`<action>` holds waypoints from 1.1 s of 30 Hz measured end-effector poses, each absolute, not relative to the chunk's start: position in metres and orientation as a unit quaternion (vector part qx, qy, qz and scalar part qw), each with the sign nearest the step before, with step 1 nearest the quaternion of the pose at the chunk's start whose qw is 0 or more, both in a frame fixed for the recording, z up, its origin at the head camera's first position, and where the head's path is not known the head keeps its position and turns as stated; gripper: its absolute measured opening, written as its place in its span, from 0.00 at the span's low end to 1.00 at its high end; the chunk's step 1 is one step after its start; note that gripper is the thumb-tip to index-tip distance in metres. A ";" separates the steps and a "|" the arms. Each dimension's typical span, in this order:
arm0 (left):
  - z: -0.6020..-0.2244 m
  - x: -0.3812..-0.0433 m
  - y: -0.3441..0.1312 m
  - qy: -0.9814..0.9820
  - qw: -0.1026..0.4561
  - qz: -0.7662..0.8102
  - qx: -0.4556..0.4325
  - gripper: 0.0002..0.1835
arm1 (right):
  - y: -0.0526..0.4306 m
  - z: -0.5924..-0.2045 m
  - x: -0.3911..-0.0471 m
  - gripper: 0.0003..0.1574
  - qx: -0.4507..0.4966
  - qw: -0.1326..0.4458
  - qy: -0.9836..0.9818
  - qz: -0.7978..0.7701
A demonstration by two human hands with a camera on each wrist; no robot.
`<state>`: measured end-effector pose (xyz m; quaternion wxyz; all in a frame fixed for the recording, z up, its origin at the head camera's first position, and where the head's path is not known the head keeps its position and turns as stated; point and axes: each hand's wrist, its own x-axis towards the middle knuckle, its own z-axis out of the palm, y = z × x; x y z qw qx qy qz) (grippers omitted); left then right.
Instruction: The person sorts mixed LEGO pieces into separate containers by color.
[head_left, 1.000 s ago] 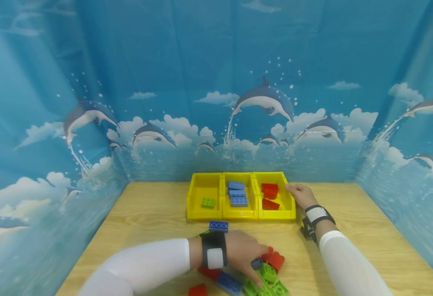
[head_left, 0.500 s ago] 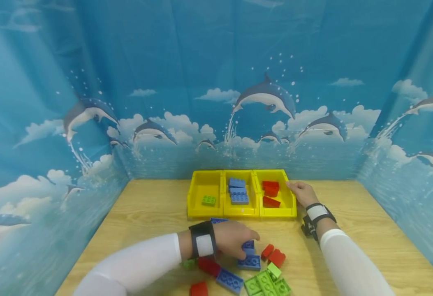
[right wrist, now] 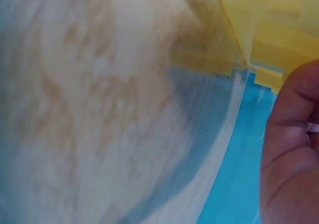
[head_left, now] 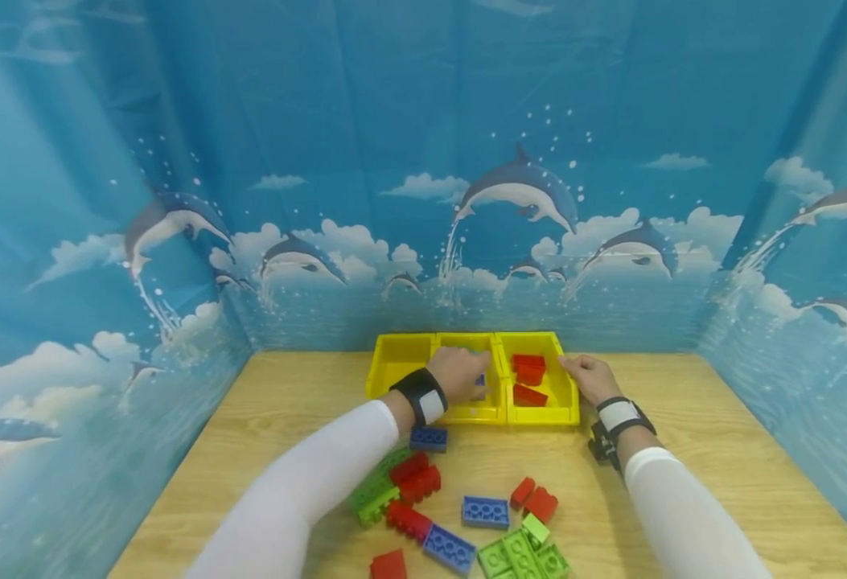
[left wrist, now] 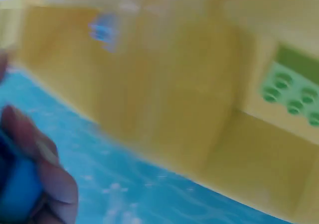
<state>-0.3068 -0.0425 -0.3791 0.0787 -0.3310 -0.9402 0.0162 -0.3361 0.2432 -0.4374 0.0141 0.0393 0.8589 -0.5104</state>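
Observation:
My left hand (head_left: 458, 375) is over the middle compartment of the yellow bin (head_left: 470, 416), hiding most of what lies there. Its fingers grip a blue toy brick (left wrist: 22, 186), seen at the lower left of the left wrist view. At the bin's right end, my right hand (head_left: 588, 378) pinches the side wall. Red bricks (head_left: 529, 396) lie in the right compartment. A green brick (left wrist: 294, 92) sits in the left compartment, seen in the left wrist view.
Loose bricks are spread over the wooden table (head_left: 285, 402): a blue brick (head_left: 486, 512), red bricks (head_left: 540, 505) and a cluster of green bricks (head_left: 520, 553). More red (head_left: 419, 485) and green bricks lie by the left forearm. A dolphin-print curtain (head_left: 423, 161) stands behind the bin.
My left hand took hold of a blue brick from the pile and moved up and away to the middle compartment. The right hand stayed at the bin's right wall.

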 end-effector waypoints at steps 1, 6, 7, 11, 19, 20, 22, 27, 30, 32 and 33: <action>-0.382 -0.312 -0.042 -0.944 0.082 0.017 -0.320 0.15 | 0.241 -0.437 -0.335 0.32 0.039 0.012 0.858 -0.511; -0.402 -0.332 -0.043 -0.961 0.078 0.030 -0.264 0.12 | 0.238 -0.440 -0.334 0.29 0.037 0.019 0.861 -0.507; -0.406 -0.335 -0.044 -0.963 0.078 0.041 -0.256 0.12 | 0.239 -0.441 -0.335 0.29 0.036 0.020 0.863 -0.504; -0.420 -0.348 -0.042 -0.963 0.082 0.087 -0.243 0.16 | 0.239 -0.441 -0.337 0.31 0.029 0.018 0.867 -0.498; -0.434 -0.350 -0.041 -0.959 0.072 0.116 -0.248 0.23 | 0.237 -0.439 -0.336 0.33 0.023 0.016 0.868 -0.496; -0.434 -0.348 -0.042 -0.958 0.076 0.114 -0.251 0.24 | 0.237 -0.440 -0.336 0.33 0.023 0.016 0.868 -0.496; -0.435 -0.345 -0.044 -0.955 0.092 0.104 -0.263 0.26 | 0.238 -0.441 -0.337 0.33 0.024 0.014 0.870 -0.493; -0.422 -0.326 -0.052 -0.937 0.130 0.069 -0.317 0.27 | 0.242 -0.442 -0.339 0.34 0.021 0.012 0.871 -0.490; -0.402 -0.304 -0.059 -0.925 0.133 0.067 -0.350 0.26 | 0.245 -0.443 -0.341 0.35 0.021 0.014 0.872 -0.489; -0.391 -0.288 -0.065 -0.920 0.126 0.068 -0.364 0.26 | 0.246 -0.443 -0.342 0.34 0.025 0.013 0.871 -0.490; -0.387 -0.280 -0.069 -0.921 0.117 0.070 -0.366 0.26 | 0.247 -0.443 -0.342 0.34 0.027 0.013 0.871 -0.490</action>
